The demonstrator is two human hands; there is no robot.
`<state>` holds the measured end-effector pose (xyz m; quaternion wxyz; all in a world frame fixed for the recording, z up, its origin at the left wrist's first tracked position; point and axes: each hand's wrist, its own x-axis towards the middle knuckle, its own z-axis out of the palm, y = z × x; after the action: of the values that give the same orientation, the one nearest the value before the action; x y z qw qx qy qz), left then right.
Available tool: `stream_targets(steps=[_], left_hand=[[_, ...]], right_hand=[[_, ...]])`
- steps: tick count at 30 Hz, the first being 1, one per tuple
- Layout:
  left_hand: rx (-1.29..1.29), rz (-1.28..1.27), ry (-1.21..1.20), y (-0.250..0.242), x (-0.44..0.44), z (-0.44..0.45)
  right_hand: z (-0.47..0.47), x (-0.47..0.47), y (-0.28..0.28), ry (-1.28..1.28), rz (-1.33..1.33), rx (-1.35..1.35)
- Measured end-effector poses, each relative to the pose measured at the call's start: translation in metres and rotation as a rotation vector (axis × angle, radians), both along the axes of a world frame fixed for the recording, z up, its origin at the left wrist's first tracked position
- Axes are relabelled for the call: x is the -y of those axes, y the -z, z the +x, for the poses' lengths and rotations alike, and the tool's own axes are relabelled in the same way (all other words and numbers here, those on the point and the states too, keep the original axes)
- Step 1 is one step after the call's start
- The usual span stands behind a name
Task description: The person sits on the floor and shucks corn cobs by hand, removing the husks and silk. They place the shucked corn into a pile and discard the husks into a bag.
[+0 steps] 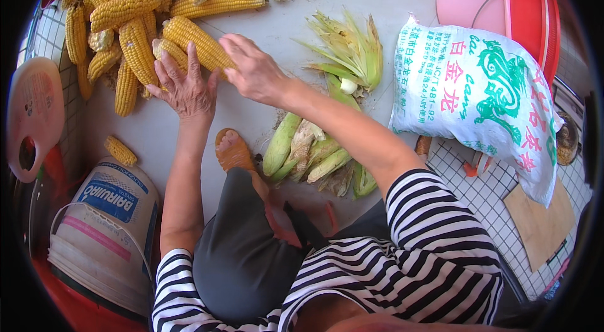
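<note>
My right hand [252,70] is closed around the lower end of a husked corn cob [196,39], which lies at an angle at the edge of a pile of yellow cobs [134,11]. Fingers spread, my left hand [184,82] rests on or just over a smaller cob [171,53] beside it; whether it grips that cob is not clear. Several unhusked ears [281,143] and loose pieces lie on the floor near my right forearm. Stripped green husks [351,51], with a pale stalk end, are farther up.
A white woven sack [472,91] with printed writing lies at the right, before pink [467,2] and red buckets [531,25]. At lower left is a white plastic bucket [99,233], with a short cob [121,151] near it. My sandalled foot [233,148] is on the floor.
</note>
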<state>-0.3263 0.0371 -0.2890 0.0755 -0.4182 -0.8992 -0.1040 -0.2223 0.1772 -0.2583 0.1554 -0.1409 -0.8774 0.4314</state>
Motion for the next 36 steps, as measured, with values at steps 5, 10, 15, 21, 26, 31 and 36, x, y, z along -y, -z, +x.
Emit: stream_targets(steps=[5,10,15,21,26,31,36], left_hand=[[-0.037,-0.048,0.074,0.004,-0.005,-0.006],[-0.005,-0.016,0.059,0.002,-0.009,-0.003],[-0.042,-0.028,0.093,0.001,-0.008,-0.004],[-0.074,-0.051,0.118,0.002,-0.008,-0.005],[-0.013,-0.104,0.133,-0.005,-0.007,-0.005],[0.015,-0.143,0.166,-0.011,-0.006,-0.006],[-0.009,-0.131,0.202,-0.009,-0.009,-0.006]], right_hand=[[0.119,-0.065,-0.026,0.432,0.390,0.409],[0.174,-0.104,-0.013,0.532,0.272,1.017],[0.195,-0.128,0.013,0.463,0.184,0.765],[0.198,-0.170,-0.002,0.569,0.144,0.237],[0.174,-0.283,0.010,1.018,0.125,0.213],[0.150,-0.374,0.023,1.274,0.049,0.782],[0.100,-0.353,0.058,0.871,0.271,1.117]])
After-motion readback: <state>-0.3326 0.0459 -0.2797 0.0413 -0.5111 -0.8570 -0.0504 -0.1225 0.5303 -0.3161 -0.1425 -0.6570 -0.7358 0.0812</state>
